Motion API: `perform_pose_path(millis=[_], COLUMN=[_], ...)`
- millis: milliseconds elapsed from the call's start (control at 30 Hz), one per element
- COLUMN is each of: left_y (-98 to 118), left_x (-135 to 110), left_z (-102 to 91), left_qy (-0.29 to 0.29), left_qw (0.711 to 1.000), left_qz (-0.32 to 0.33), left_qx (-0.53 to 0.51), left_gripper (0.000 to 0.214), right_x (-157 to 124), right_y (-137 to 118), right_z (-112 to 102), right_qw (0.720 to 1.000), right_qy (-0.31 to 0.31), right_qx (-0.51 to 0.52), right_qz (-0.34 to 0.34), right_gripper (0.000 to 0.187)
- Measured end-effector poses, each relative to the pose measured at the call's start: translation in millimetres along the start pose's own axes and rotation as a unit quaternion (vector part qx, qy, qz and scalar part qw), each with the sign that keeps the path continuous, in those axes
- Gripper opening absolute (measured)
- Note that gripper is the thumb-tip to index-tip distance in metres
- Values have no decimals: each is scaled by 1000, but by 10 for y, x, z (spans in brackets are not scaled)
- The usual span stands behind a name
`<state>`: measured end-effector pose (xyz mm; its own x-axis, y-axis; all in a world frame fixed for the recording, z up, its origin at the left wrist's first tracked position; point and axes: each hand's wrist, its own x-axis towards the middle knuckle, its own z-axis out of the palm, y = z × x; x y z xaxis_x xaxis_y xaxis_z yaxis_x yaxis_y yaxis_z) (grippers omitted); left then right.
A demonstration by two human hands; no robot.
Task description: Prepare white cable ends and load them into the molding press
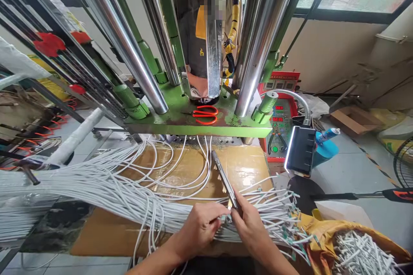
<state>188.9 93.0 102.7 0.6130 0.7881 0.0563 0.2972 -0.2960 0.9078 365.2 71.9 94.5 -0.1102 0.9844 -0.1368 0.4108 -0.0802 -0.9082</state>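
Note:
My right hand point(250, 221) grips the lower end of a long, narrow grey metal bar point(222, 175) that slants up and away over the cardboard. Small pale pieces stick out along the bar's left edge. Beside that lower end, the fingers of my left hand point(204, 222) are pinched together; whatever lies between them is too small to make out. Under both hands runs a thick bundle of white cables point(119, 193), with greenish-tipped ends fanning out at the right. A few cables loop up from it to beneath the green press plate point(161, 126).
Red-handled scissors point(206, 114) lie on the press plate between steel columns. A red control box point(279, 124) with pliers point(277, 141) and a black lamp point(300, 150) stand right. A yellow sack point(318, 234) of white offcuts sits lower right. Beyond the press is a person point(196, 47).

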Motion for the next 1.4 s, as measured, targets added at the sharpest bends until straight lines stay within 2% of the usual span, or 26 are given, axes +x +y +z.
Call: perform_pose_path(millis=[100, 200, 300, 333, 400, 533, 633, 700, 833, 1033, 1400], left_y=[35, 22, -14, -22, -23, -5, -17, -45, -129, -232, -248], left_x=[49, 90, 112, 115, 114, 98, 98, 110, 129, 119, 123], left_z=[-67, -133, -153, -151, -147, -175, -214, -228, -208, -167, -178], left_qy=[27, 87, 148, 157, 153, 109, 59, 28, -3, 42, 52], left_qw=[991, 959, 912, 904, 907, 957, 988, 997, 998, 985, 977], left_qz=[-103, -178, -229, -237, -236, -198, -121, -61, 16, 103, 142], left_qx=[-77, -203, -306, -320, -313, -183, -71, -21, 65, 130, 149], left_gripper=[23, 25, 24, 25, 27, 25, 21, 20, 27, 36, 41], right_x=[-8, -10, -4, -1, 7, 17, 14, 10, 9, 11, 8], right_y=[-65, -141, -176, -175, -160, -114, -87, -71, -44, -42, -28], right_z=[-27, -63, -87, -90, -90, -81, -71, -63, -44, -41, -39], right_qw=[1000, 998, 997, 997, 996, 997, 998, 998, 997, 996, 996], right_qy=[-18, -32, -38, -42, -47, -41, -38, -38, -29, -20, -15], right_qx=[17, 37, 53, 58, 64, 57, 44, 39, 43, 73, 73], right_qz=[11, 31, 37, 37, 36, 33, 37, 43, 50, 55, 44], right_gripper=[59, 59, 52, 50, 50, 52, 50, 50, 51, 53, 53])
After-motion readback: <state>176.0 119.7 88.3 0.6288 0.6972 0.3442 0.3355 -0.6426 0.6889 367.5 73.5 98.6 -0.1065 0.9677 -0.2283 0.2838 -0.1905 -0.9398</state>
